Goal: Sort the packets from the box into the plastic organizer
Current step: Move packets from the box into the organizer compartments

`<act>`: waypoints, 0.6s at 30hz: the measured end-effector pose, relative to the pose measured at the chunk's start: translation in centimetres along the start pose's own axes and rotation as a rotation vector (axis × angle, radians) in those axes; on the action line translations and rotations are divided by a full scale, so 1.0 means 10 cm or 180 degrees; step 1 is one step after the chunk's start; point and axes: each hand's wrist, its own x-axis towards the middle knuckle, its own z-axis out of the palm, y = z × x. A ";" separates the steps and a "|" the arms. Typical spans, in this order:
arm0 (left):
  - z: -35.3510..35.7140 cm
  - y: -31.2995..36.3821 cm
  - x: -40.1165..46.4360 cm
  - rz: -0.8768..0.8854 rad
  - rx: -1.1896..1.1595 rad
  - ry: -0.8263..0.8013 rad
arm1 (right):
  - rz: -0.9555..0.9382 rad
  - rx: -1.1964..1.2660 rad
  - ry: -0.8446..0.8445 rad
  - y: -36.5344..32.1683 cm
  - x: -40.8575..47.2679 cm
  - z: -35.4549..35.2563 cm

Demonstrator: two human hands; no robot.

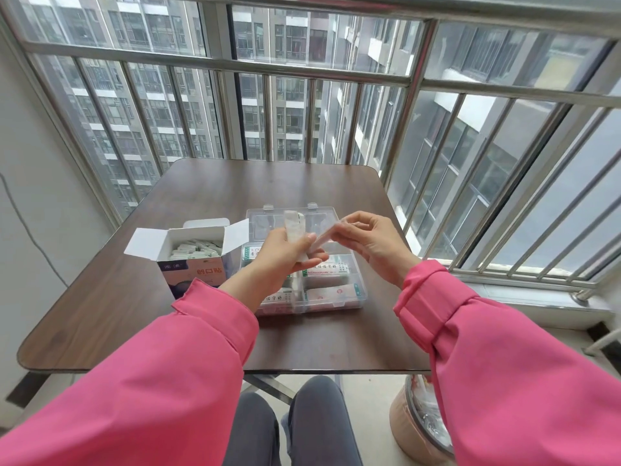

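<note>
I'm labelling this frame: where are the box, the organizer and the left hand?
box (198,269): head view, front face.
organizer (359,290): head view, right wall.
left hand (279,260): head view, back of hand.

The table (208,297) is dark brown with wood grain. The sleeves (161,381) are pink. The box (193,264) is white and dark blue with red letters, at 9 o'clock from the clear organizer (356,290).

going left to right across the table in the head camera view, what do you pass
Open cardboard box of packets → left hand gripping a stack of packets → right hand pinching one packet, both above the clear plastic organizer → bare table edge → window railing.
</note>
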 end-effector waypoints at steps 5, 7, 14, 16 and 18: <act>-0.02 -0.02 0.05 0.0395 0.0383 0.0185 | 0.0007 -0.0606 0.0007 0.01 0.01 -0.04; -0.01 -0.01 0.06 0.0579 0.0736 0.0261 | -0.0084 -0.1092 0.0057 0.01 0.03 -0.05; -0.04 -0.03 0.13 0.0962 0.1581 0.0662 | 0.0018 -0.1726 -0.0019 -0.08 0.07 -0.02; -0.06 -0.03 0.17 0.0941 0.1681 0.0707 | -0.0009 -0.1883 0.0184 -0.07 0.13 -0.03; -0.09 -0.04 0.21 0.0858 0.1687 0.0762 | -0.0052 -0.1987 0.0408 -0.03 0.20 -0.05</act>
